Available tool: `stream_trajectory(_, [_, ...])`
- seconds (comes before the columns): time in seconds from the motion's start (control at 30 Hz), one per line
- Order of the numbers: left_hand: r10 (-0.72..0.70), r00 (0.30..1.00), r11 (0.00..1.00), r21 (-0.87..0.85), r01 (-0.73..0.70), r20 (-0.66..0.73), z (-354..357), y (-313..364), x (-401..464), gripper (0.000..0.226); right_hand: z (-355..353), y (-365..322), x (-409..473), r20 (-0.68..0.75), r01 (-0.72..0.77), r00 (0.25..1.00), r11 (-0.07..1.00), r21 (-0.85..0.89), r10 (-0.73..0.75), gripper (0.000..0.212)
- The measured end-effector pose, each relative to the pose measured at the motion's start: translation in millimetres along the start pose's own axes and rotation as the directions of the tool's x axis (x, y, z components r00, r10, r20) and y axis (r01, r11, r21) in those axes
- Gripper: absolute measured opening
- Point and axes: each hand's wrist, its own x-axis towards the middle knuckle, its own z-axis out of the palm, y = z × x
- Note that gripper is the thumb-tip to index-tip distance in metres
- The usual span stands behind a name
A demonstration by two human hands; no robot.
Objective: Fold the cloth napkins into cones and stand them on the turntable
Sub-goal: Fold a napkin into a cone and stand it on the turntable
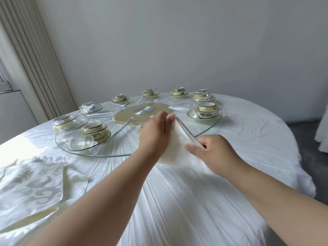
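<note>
Cloth napkin (179,150): mid-fold, pinched by left hand (154,132) at top, right hand (211,151) at lower edge. Glass turntable (209,128): no cones standing. Spare napkins (33,185) unfolded on counter (248,139).

No legible text, label, brand, number or sign is presented on any surface in the head view.

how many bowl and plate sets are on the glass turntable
9 visible on the turntable: three at left, four along the far rim, one at right, one mostly hidden behind the left hand.
</note>
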Motion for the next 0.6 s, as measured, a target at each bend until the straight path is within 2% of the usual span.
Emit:
stream_trajectory(0.13, [-0.034, 0.984, 0.997, -0.077, 0.021, -0.177, 24.4, -3.7, 22.9, 0.027, -26.9, 12.0, 35.9, -0.204, -0.01, 0.979, 0.996, -0.087, -0.008, 0.056])
stream_trajectory(0.2, [-0.047, 0.984, 0.994, -0.102, 0.029, -0.172, 33.8, -4.4, 18.7, 0.026, -36.3, 20.8, 57.9, -0.266, -0.026, 0.964, 0.991, -0.131, -0.009, 0.054])
stream_trajectory(0.33, [-0.043, 0.999, 0.996, -0.081, 0.044, 0.018, 56.1, -7.3, 2.5, 0.032, -34.0, 48.3, 109.3, -0.327, -0.105, 0.944, 0.974, -0.198, 0.036, 0.043])
stream_trajectory(0.47, [-0.104, 0.969, 0.992, -0.04, 0.116, 0.225, 76.4, -8.4, -1.1, 0.042, -6.2, 79.4, 151.1, -0.319, -0.179, 0.942, 0.958, -0.226, 0.1, 0.047])
stream_trajectory(0.53, [-0.153, 0.947, 0.982, -0.067, 0.178, 0.282, 81.4, -9.4, -1.0, 0.045, 9.5, 91.6, 164.1, -0.317, -0.202, 0.941, 0.952, -0.232, 0.122, 0.049])
stream_trajectory(0.6, [-0.148, 0.943, 0.979, -0.09, 0.182, 0.298, 83.1, -12.0, -1.4, 0.045, 22.4, 101.4, 172.7, -0.317, -0.212, 0.94, 0.944, -0.253, 0.126, 0.05])
